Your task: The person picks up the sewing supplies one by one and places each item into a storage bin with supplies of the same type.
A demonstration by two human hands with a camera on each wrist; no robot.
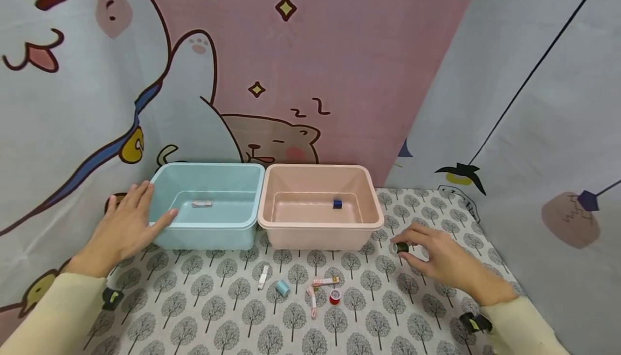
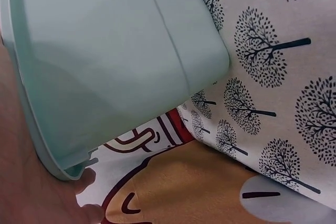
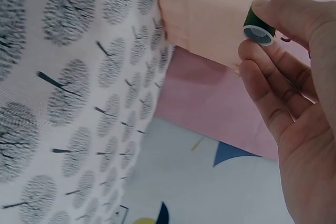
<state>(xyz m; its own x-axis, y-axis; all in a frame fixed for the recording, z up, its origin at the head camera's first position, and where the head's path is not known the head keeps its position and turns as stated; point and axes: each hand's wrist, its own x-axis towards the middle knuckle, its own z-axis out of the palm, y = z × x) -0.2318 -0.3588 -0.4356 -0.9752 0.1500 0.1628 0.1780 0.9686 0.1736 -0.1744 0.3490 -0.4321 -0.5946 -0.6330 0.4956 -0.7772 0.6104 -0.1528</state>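
Note:
My right hand pinches a dark green thread spool between thumb and fingertips, to the right of the pink bin. The spool's white end shows in the right wrist view. At the far left, my left hand rests on the rim of the light blue bin, its fingers extended. A small pale folded strip lies in the blue bin. Inside the pink one is a dark blue thread spool.
In front of the bins lie a white strip, a light blue thread spool, a red thread spool and two pinkish folded strips. A tree-print cloth covers the table. Behind hangs a cartoon-printed curtain.

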